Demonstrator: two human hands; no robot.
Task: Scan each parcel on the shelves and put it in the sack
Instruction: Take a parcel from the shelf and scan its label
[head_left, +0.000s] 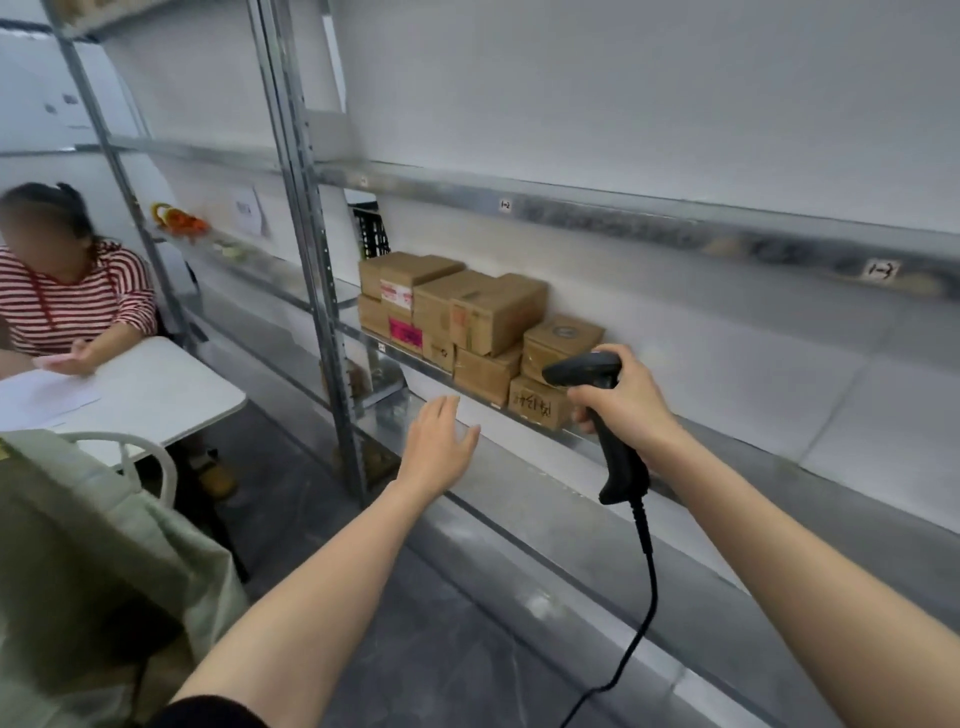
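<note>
Parcels, brown cardboard boxes (483, 312), sit stacked on grey metal shelf (753, 441). Right hand (628, 400) grips black corded handheld scanner (587, 371), its head just beside the lowest box with handwritten marks (535, 408). Left hand (439, 441) is open, fingers straight, short of the stack. Likely step: scan, then lift. Best to aim at a label face square-on, take an outer top box first so the stack stays put, then carry it left to pale green fabric sack (104, 545).
</note>
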